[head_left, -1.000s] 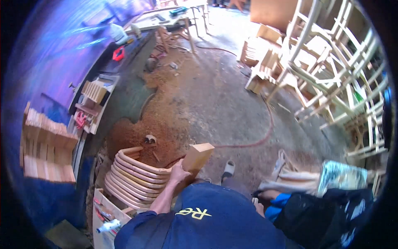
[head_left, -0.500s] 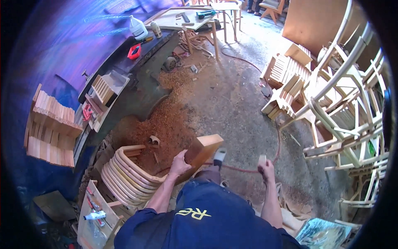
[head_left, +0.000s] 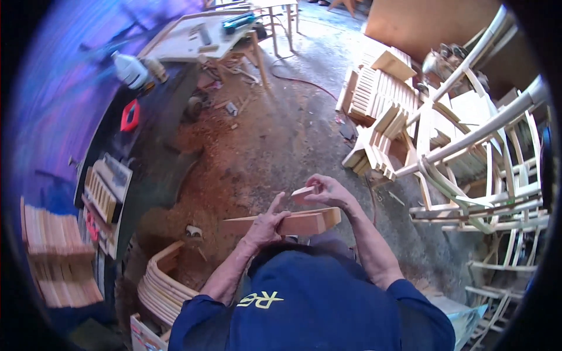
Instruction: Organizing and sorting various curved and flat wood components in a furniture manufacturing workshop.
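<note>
My left hand point(head_left: 266, 227) is wrapped over a thick wooden board point(head_left: 305, 223), which lies crosswise in front of my body. Its fingers rest on the upper side, thumb and index finger pointing forward. Just beyond the board, my right hand point(head_left: 329, 190) pinches a small pale block point(head_left: 302, 192) between fingers and thumb. The block is close above the board; whether they touch I cannot tell. Part of the board's near side is hidden by my left hand.
Curved wooden parts point(head_left: 167, 281) are stacked at my lower left. A dark bench point(head_left: 149, 131) carries a white jug point(head_left: 130, 70) and a red tray point(head_left: 129, 115). Stacked slats point(head_left: 380, 93) and chair frames point(head_left: 486, 152) crowd the right. Sawdust covers the floor, crossed by a hose point(head_left: 310, 83).
The board has swung from slanting upward to lying crosswise. My right hand, with the pale block, has come in from the right to the board. The view has shifted.
</note>
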The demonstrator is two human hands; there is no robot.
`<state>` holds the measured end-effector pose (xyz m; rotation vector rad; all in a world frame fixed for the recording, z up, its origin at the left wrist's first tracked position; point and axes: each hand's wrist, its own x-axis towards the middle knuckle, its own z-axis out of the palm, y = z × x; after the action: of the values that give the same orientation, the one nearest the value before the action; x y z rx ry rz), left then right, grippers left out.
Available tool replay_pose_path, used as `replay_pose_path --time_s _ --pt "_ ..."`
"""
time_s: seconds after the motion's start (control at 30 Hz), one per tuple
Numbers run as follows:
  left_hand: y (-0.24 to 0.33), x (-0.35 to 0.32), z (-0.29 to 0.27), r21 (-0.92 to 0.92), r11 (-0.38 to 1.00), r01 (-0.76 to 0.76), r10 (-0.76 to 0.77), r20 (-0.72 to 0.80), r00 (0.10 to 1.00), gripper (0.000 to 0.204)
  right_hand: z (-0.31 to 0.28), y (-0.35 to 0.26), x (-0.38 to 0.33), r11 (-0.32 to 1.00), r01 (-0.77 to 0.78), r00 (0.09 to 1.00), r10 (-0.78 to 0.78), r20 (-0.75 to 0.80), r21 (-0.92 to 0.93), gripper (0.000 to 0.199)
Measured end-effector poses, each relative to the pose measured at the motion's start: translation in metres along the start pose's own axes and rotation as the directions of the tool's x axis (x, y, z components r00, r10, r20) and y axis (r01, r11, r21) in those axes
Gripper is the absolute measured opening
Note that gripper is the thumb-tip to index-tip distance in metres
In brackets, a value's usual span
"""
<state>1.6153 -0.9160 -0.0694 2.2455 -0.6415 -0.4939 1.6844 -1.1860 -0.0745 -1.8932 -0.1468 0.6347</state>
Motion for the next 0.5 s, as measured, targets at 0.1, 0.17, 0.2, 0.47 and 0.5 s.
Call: replay_pose_path --time_s 0.1,0.17,0.2,0.47,0.5 --pt "-0.001 0.06 -0.016 -0.03 0.998 -0.052 0.053 0.044 0.998 0.064 -0.033 0.003 0.036 0.998 0.055 0.998 -0.053 0.033 -0.04 0.05" --pt "0.0 0.097 -0.026 -0.039 0.997 -0.073 0.075 0.056 0.996 0.065 -0.057 0.004 0.055 0.998 0.014 1.0 -0.013 0.012 -0.055 0.052" --pt "0.0 0.116 -0.03 -0.044 0.995 -0.093 0.095 0.044 0.994 0.065 -0.069 0.007 0.066 0.997 0.016 1.0 -0.015 0.017 -0.08 0.053" --pt "-0.002 0.25 -0.07 0.011 0.994 -0.113 0.112 0.041 0.993 0.068 -0.157 -0.015 0.163 0.98 0.199 0.979 -0.2 0.05 0.023 0.047" --pt "0.001 0.266 -0.077 0.007 0.994 -0.11 0.11 0.052 0.993 0.068 -0.171 -0.017 0.174 0.981 0.191 0.98 -0.192 0.048 0.03 0.047"
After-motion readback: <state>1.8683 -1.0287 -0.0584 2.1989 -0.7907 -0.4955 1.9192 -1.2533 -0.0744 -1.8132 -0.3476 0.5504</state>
